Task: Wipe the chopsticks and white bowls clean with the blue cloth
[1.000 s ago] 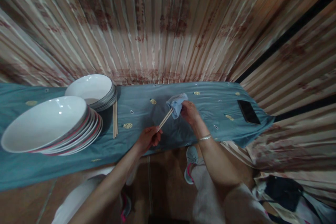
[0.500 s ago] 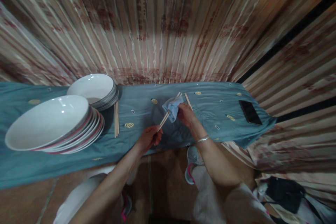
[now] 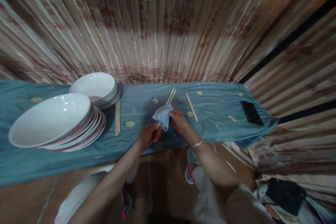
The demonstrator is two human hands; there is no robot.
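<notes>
My left hand [image 3: 150, 135] grips a pair of wooden chopsticks [image 3: 171, 96] by their near ends, and they slant up and away over the table. A light blue cloth [image 3: 162, 116] is wrapped around their lower part, close to my left fingers. Closed on that cloth is my right hand [image 3: 179, 120], with a silver bracelet on its wrist. To the right of it, more chopsticks [image 3: 191, 107] lie on the tablecloth. Another group of chopsticks [image 3: 117, 117] lies at the left beside the bowls.
A stack of large white bowls [image 3: 52, 120] stands at the table's left, with a smaller stack of bowls [image 3: 93, 87] behind it. A black phone [image 3: 252, 113] lies at the right end of the blue-green tablecloth [image 3: 141, 94]. Pleated curtains [image 3: 162, 28] hang behind the table.
My right hand and the cloth have slid down the chopsticks towards my left hand, so more of the far ends shows. My left hand has barely moved.
</notes>
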